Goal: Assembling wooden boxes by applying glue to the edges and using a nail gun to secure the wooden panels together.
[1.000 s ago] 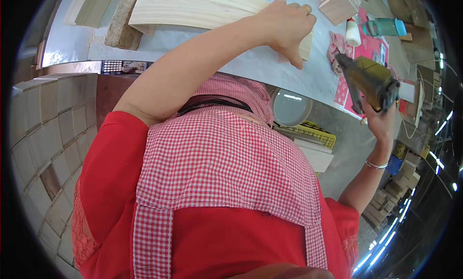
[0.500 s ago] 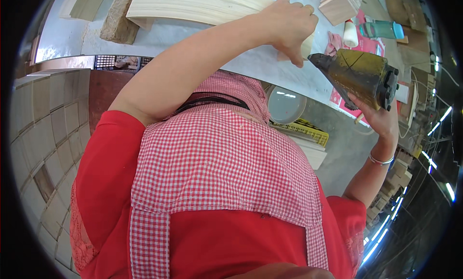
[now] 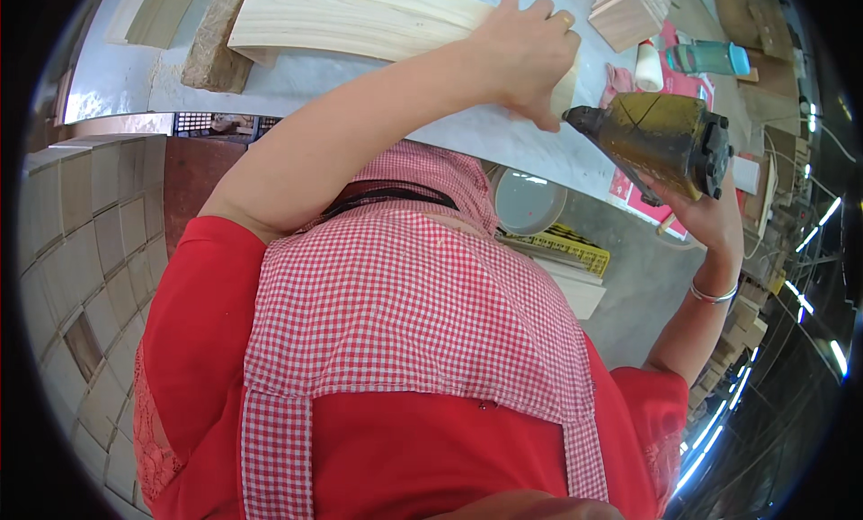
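The main risk, as I judge it, lies at the right end of the board point(image 3: 360, 17), where the nose of the tool point(image 3: 661, 129) comes just beside the left thumb. The tool looks like a nailer or stapler; if it went off with the nose a little astray, a fastener could hit the thumb. A second risk is a slanted or split edge, caused by the tool tipping in a one-handed hold or the board shifting. The board seems to sit up off the table point(image 3: 589, 165), with a small wood piece point(image 3: 261, 56) under its left end, so an uneven push might rock it.

The left hand point(image 3: 526, 57) is clamped over the board's right end, fingers bent toward the far side and thumb on the near side; the fingertips' exact contact is hidden. The right hand point(image 3: 708, 216) is closed round the tool's handle, below its body; whether a finger is on the trigger I cannot tell. The hands are apart, with the tool between them. Whether the nose touches the wood is also unclear.

The board lies across the far part of the table, a rough block point(image 3: 214, 48) to its left, a wood stack point(image 3: 629, 15) and white bottle point(image 3: 648, 69) to its right.
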Demonstrator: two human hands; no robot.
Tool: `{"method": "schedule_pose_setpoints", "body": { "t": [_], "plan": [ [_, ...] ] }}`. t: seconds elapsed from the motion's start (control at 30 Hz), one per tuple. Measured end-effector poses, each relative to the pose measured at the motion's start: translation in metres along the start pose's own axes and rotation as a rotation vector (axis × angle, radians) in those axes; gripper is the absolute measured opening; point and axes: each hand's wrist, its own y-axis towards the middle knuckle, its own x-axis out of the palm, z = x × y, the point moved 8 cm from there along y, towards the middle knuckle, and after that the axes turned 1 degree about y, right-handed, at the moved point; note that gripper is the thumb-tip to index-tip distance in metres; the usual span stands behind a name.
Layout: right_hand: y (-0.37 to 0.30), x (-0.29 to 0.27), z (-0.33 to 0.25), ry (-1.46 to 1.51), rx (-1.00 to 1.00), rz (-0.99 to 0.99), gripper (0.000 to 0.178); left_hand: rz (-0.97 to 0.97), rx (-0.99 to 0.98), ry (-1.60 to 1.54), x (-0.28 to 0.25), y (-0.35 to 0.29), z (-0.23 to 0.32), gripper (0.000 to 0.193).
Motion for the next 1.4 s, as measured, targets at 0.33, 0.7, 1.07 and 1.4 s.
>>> {"method": "schedule_pose_setpoints", "body": {
  "t": [0.33, 0.7, 1.07, 1.4],
  "plan": [
    [0.045, -0.006, -0.007, 0.326, 0.052, 0.042, 0.040, -0.128, -0.073, -0.051, 0.002, -0.003, -0.005, 0.077],
    [0.059, -0.006, -0.006, 0.297, 0.045, 0.011, 0.039, -0.135, -0.072, -0.055, 0.005, -0.003, -0.006, 0.078],
    [0.053, -0.005, 0.000, 0.295, 0.020, 0.059, 0.035, -0.105, -0.007, -0.061, 0.008, -0.001, -0.006, 0.080],
    [-0.057, 0.055, 0.192, 0.025, 0.462, 0.385, 0.053, -0.168, -0.128, -0.232, -0.045, -0.043, -0.075, 0.043]
  ]
}}
